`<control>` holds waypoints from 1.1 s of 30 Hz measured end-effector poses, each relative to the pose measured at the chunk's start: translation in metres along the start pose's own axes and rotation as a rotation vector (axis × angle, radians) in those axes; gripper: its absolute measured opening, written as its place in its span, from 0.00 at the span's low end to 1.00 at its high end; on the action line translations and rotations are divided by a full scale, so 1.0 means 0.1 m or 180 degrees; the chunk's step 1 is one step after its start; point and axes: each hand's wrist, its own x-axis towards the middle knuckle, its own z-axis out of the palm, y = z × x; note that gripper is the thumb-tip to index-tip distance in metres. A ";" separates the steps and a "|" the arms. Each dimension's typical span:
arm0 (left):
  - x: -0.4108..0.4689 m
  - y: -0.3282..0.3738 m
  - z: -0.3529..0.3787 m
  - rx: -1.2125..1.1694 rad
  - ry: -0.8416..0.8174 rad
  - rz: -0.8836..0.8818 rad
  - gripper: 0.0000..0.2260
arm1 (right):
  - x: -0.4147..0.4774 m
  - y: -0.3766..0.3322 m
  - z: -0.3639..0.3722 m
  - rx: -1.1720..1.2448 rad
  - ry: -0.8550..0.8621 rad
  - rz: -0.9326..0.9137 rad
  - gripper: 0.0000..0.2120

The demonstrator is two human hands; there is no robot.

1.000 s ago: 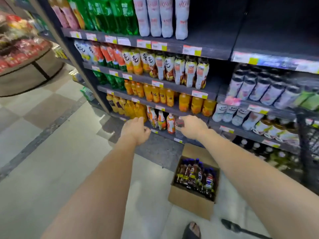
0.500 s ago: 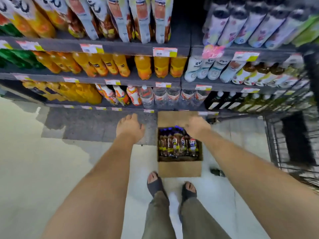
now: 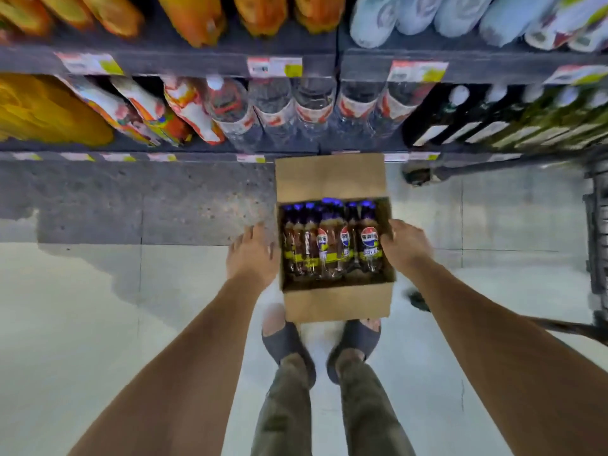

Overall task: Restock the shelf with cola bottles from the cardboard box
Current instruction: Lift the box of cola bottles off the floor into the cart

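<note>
- Cola bottles [image 3: 332, 248] stand in the cardboard box [image 3: 335, 304] on the floor by the shelf [image 3: 197, 62]
- Left hand [image 3: 251, 255] released beside it; right hand [image 3: 403, 246] at its rim, grasp unclear
- Reaching step; next, likely grip one bottle

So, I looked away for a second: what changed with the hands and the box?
Both hands came down from the shelf: left hand now beside the box, right hand at its right rim; a grip is unclear. Box stays on the floor, bottles inside.
</note>
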 end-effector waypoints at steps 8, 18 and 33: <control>1.05 -0.32 1.56 0.0134 0.0065 -0.0340 0.28 | 1.40 0.92 1.04 0.0048 0.0160 0.0122 0.27; 1.65 -0.63 2.56 -0.0732 0.0398 -0.0677 0.36 | 2.19 1.55 1.83 0.0474 0.0264 0.0174 0.36; 1.45 -0.72 2.45 -0.1285 0.0753 -0.0367 0.35 | 2.05 1.70 1.89 0.0655 0.0616 -0.0145 0.32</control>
